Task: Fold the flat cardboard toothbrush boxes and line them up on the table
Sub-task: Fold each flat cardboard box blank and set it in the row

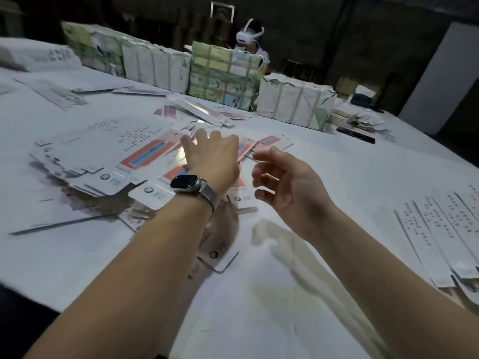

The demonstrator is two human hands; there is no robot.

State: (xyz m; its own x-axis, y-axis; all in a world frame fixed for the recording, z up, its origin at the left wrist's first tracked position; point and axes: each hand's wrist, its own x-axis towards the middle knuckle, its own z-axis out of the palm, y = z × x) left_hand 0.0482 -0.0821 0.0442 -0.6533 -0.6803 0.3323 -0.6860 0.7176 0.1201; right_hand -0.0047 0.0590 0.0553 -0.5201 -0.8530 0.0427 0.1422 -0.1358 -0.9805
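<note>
From the head camera, the left hand (pixel 212 156) reaches forward over a loose heap of flat toothbrush boxes (pixel 108 154), its back to the lens, so its fingers (pixel 201 134) are mostly hidden behind the knuckles; they look spread and fairly straight, and whether the tips touch the cards beneath cannot be told. A wristwatch (pixel 185 183) sits on that wrist. The right hand (pixel 287 185) hovers just beside it, palm turned inward, its fingers (pixel 264 174) loosely curled and apart, holding nothing. The flat boxes lie scattered on the white worktop (pixel 259 307) ahead and to the left of the hands, white with red and blue printed panels; the print is blurred and unreadable. A few more flats (pixel 204 112) lie farther back. At the right edge a row of long white boxes (pixel 440 229) with dotted print lies side by side, cut off by the frame. Along the far side stand strapped bundles of packed stock (pixel 223 73), and behind them a second person (pixel 250 37) wearing a white headset is largely hidden. The room beyond is dark, with little detail to make out.
</note>
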